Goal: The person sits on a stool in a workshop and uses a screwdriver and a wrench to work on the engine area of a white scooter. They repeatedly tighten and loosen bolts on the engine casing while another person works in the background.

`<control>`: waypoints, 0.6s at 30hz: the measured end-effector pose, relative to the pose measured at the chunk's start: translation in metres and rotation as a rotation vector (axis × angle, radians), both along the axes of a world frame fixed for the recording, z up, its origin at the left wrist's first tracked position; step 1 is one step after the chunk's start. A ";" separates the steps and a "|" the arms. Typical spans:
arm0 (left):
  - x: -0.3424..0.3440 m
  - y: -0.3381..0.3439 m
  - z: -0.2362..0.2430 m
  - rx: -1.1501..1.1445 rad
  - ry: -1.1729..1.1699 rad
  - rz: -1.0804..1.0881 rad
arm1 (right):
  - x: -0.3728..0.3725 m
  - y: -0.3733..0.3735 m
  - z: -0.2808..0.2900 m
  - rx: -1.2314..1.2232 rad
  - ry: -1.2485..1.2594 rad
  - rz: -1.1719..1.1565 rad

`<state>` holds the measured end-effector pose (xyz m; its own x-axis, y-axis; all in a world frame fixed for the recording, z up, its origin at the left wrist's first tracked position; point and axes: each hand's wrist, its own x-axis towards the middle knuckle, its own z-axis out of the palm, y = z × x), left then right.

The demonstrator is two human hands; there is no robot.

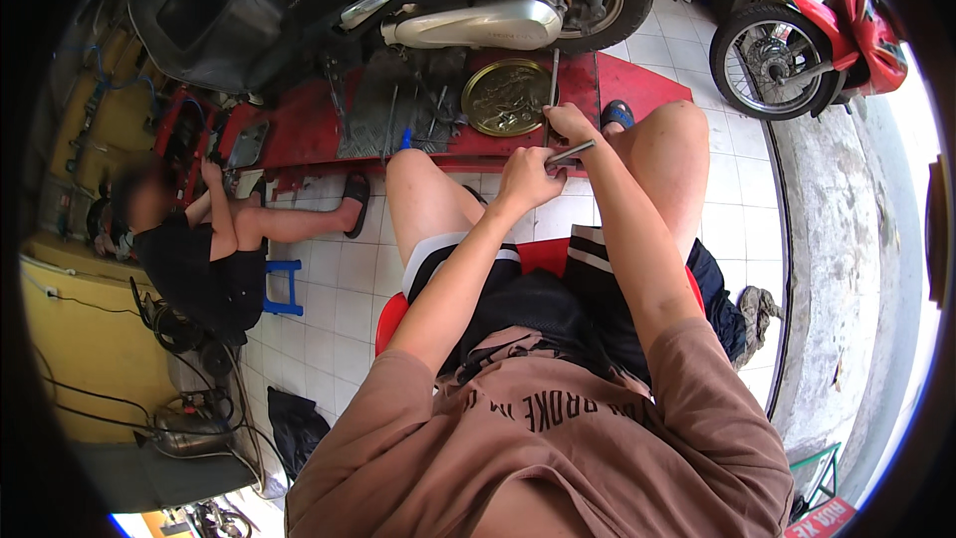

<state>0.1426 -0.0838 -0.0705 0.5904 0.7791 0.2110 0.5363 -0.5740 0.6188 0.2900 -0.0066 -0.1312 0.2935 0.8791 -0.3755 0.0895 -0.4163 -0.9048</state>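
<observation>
Here both arms reach forward between the knees. The left hand (528,179) is closed round a slim metal tool (572,151), whose tip juts toward the right hand (570,123). That hand curls its fingers onto a thin metal rod (553,80) just beyond it. Beside the rod lies a round brass-coloured tray (505,97) on a red platform (637,80) over white floor tiles (339,279); a scooter (468,0) stands beyond.
</observation>
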 end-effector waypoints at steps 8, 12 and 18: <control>0.010 0.006 -0.006 -0.033 0.016 0.021 | 0.006 0.008 0.002 -0.010 -0.076 -0.002; 0.012 0.011 -0.019 -0.064 -0.007 0.030 | 0.006 0.015 -0.007 -0.011 -0.120 0.025; 0.016 0.020 -0.015 -0.102 -0.014 0.001 | 0.011 0.018 -0.002 -0.004 -0.113 0.003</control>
